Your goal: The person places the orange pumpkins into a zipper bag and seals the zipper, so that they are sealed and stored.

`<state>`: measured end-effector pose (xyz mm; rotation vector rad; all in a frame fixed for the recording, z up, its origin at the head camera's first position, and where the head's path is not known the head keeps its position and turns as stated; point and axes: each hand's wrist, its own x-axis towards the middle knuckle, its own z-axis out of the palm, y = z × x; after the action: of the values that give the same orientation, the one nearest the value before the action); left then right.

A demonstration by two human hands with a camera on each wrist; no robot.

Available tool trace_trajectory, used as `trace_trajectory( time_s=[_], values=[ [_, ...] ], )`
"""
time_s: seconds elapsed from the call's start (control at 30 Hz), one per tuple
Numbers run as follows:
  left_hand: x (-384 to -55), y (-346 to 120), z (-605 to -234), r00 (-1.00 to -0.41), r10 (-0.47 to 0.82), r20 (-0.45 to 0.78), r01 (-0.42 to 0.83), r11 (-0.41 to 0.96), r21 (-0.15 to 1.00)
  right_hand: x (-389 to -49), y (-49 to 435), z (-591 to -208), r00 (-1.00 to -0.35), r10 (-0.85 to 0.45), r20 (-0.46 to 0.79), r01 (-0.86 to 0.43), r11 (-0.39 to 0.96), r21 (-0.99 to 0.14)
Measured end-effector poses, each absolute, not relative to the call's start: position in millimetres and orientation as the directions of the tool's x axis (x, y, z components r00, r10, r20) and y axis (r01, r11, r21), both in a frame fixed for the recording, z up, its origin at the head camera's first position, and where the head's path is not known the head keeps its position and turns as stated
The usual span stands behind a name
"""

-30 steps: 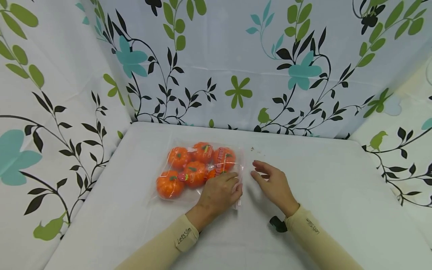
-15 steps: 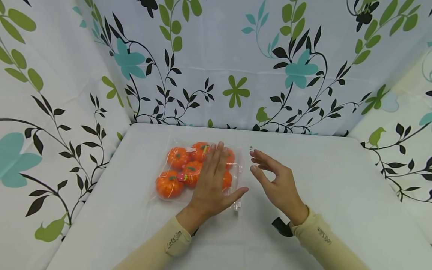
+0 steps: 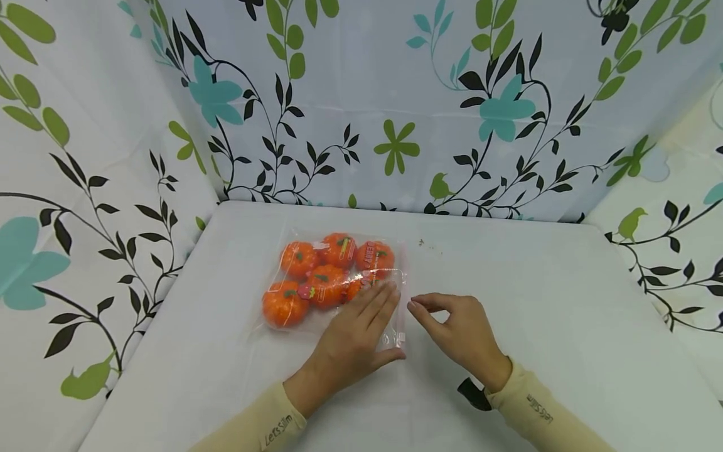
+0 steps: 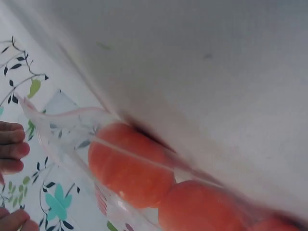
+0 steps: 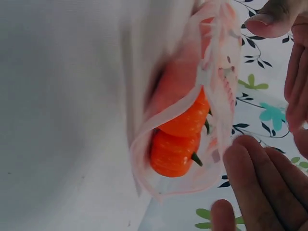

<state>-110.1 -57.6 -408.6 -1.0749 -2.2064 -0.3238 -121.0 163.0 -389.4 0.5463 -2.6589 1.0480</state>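
A clear zip bag (image 3: pixel 398 251) with pink edging lies on the white table, holding several orange toy pumpkins (image 3: pixel 285 306) with green stems. My left hand (image 3: pixel 346 342) rests flat on the bag's lower right part, fingers together and thumb out to the side. It covers part of the bag and a pumpkin beneath. Just right of the bag's edge, my right hand (image 3: pixel 463 336) is raised with bent fingers, thumb and index tips near each other, nothing seen between them. The right wrist view shows the bag's mouth (image 5: pixel 168 113) gaping, with pumpkins inside.
Behind and beside the white table (image 3: pixel 536 282) hangs a curtain (image 3: pixel 350 94) printed with leaves, flowers and birds. A small black object (image 3: pixel 474 394) is at my right wrist. Tiny dark specks (image 3: pixel 422 243) mark the tabletop beyond the bag.
My left hand went from bent fingers at the bag's right edge to flat on its middle, then slid down toward me. My right hand moved nearer, its thumb and index closing together.
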Motion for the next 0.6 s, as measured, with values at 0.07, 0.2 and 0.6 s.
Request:
trace_trajectory(
  time_s=[0.07, 0.2, 0.6],
  values=[
    [-106.2, -56.7, -411.4, -0.421, 0.637, 0.646, 0.768, 0.629, -0.12, -120.2, 164.6, -391.5, -0.93, -0.257, 0.262, -0.366, 0.692, -0.622],
    [-101.0, -52.4, -419.8, -0.385, 0.688, 0.615, 0.745, 0.625, -0.232, -120.0, 167.9, -399.7, -0.958, -0.274, 0.085, -0.261, 0.709, -0.655],
    [-90.3, -37.0, -431.6, -0.393, 0.759, 0.519, 0.659, 0.626, -0.417, -123.1, 167.8, -433.1, -0.877, -0.444, -0.185, -0.102, 0.546, -0.831]
  ],
)
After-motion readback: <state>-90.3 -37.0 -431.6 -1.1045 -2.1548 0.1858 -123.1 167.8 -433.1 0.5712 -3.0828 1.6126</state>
